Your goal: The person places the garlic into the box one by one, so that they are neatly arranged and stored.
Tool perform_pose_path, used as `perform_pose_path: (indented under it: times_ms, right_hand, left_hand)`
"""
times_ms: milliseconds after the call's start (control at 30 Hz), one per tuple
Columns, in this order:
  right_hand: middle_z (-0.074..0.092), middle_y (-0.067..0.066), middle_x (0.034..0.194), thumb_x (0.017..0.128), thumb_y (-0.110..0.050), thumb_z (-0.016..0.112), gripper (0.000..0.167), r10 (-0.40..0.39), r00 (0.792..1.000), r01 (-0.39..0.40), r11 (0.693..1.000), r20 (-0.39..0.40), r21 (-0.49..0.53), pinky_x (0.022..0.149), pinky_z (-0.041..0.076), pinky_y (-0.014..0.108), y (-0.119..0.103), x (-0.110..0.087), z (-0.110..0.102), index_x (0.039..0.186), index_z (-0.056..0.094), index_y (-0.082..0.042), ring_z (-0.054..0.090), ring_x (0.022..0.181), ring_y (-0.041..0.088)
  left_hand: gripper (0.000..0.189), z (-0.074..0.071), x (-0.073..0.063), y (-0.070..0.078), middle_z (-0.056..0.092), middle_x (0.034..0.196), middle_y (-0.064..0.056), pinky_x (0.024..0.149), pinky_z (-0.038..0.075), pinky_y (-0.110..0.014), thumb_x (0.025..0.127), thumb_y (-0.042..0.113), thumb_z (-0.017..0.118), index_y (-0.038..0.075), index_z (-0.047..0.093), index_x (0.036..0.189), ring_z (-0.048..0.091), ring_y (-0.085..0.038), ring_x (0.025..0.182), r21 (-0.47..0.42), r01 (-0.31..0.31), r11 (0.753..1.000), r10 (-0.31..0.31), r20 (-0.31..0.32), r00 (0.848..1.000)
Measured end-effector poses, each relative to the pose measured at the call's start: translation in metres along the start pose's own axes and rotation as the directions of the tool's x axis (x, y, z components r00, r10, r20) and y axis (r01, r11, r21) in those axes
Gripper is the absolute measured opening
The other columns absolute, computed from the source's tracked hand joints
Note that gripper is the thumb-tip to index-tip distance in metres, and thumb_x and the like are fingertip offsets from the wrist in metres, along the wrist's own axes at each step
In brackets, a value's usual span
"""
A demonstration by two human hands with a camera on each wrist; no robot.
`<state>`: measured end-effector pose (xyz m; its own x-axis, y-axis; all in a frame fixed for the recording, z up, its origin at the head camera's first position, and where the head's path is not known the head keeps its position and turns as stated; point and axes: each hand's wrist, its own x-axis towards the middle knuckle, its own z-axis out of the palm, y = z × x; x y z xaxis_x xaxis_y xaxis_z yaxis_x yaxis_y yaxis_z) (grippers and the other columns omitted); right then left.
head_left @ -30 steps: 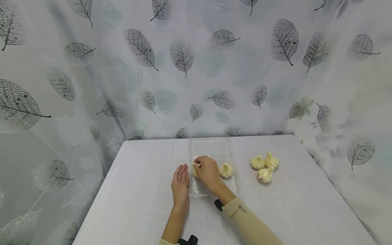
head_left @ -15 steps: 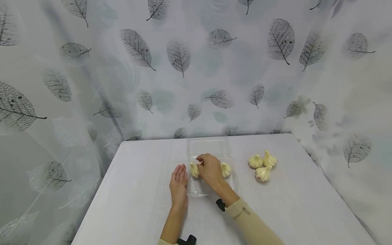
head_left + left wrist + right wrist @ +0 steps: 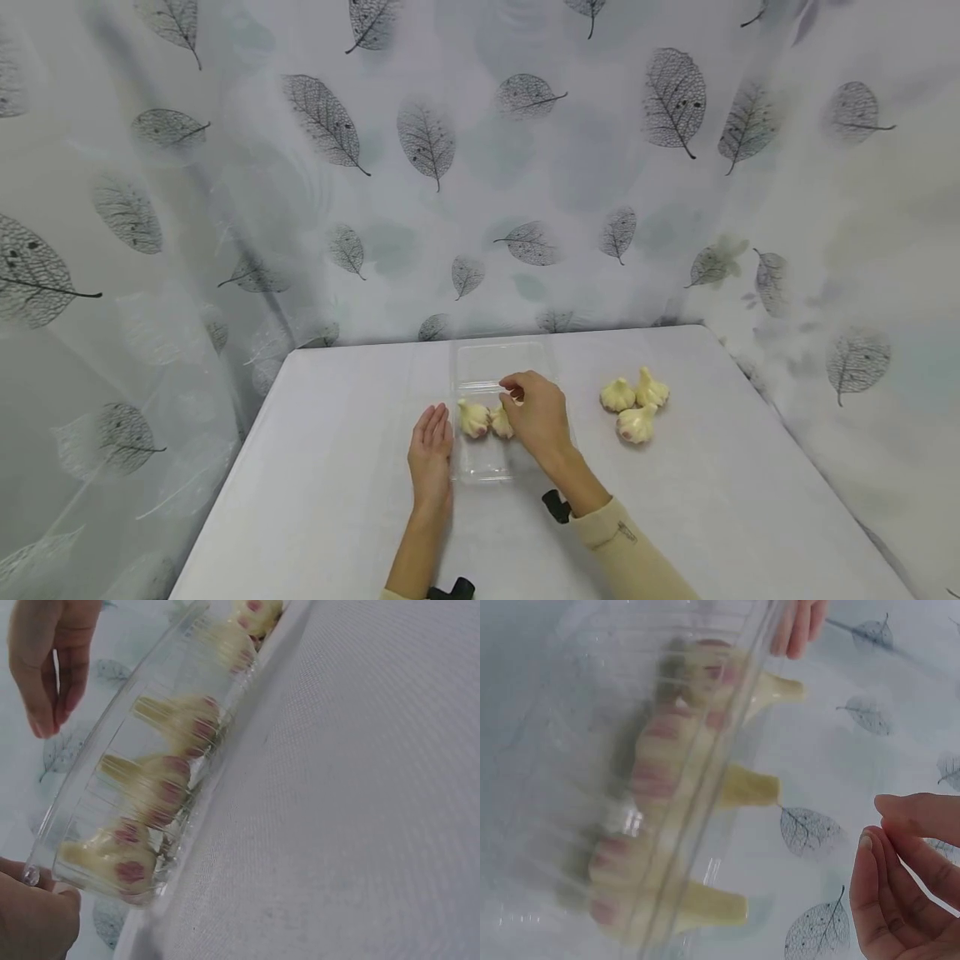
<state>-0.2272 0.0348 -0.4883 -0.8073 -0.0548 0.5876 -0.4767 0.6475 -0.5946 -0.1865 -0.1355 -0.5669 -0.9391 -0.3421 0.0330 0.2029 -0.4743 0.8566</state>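
A clear plastic clamshell box lies on the table, its lid laid back. Three garlic bulbs stand in a row inside it, stems up: the left bulb, the middle bulb, and a third mostly hidden behind my right hand in the head view. That hand hovers over the box's right part, fingers loosely bent, thumb near the fingertips. In the right wrist view nothing shows between its fingers. My left hand lies along the box's left side, fingers straight, right at the wall.
Three more garlic bulbs, one of them the front bulb, sit grouped on the white table right of the box. The open lid extends toward the back edge. Behind hangs a leaf-print curtain.
My right hand has moved right, from above the left bulb to over the right side of the box, uncovering the middle bulb. My left hand stays beside the box.
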Motion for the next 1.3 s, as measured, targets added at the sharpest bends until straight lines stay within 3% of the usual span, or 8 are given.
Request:
perform_pose_path:
  times_ms: [500,800,1033,1300]
  right_hand:
    - [0.077,0.009,0.09,0.084,0.0,0.083,0.016,0.081,0.992,-0.078,0.996,-0.093,0.032,0.069,0.064,0.038,0.024,-0.006,-0.043,0.099,0.08,-0.004,0.072,0.078,0.023]
    - [0.077,0.01,0.092,0.083,0.001,0.084,0.018,0.134,0.974,-0.131,0.991,-0.185,0.027,0.068,0.064,0.042,0.044,-0.018,-0.058,0.099,0.08,-0.004,0.073,0.078,0.026]
    - [0.077,0.011,0.091,0.08,0.002,0.084,0.019,0.19,0.95,-0.198,0.98,-0.248,-0.006,0.067,0.062,0.043,0.061,-0.025,-0.071,0.098,0.081,-0.003,0.072,0.078,0.028]
    - [0.075,0.019,0.096,0.078,0.002,0.085,0.02,0.291,0.901,-0.317,0.948,-0.321,-0.03,0.072,0.052,0.048,0.082,-0.031,-0.086,0.098,0.082,-0.001,0.068,0.085,0.037]
  left_hand:
    - [0.056,0.0,0.0,0.0,0.04,0.16,-0.025,0.121,0.039,-0.03,0.102,-0.018,0.044,-0.008,0.032,0.155,0.036,-0.036,0.152,-0.002,-0.001,1.0,0.001,-0.001,1.0]
    - [0.054,0.0,-0.002,-0.001,0.04,0.16,-0.024,0.121,0.039,-0.03,0.104,-0.015,0.045,-0.007,0.033,0.156,0.036,-0.034,0.152,0.014,-0.003,1.0,0.003,0.008,1.0]
    - [0.055,0.0,-0.002,-0.001,0.041,0.16,-0.023,0.12,0.039,-0.029,0.103,-0.016,0.044,-0.008,0.032,0.156,0.036,-0.033,0.152,0.013,-0.004,1.0,0.004,0.002,1.0]
    - [0.058,0.0,-0.002,0.0,0.039,0.16,-0.024,0.121,0.038,-0.028,0.101,-0.02,0.042,-0.008,0.031,0.156,0.035,-0.034,0.152,-0.009,-0.005,1.0,0.005,0.008,1.0]
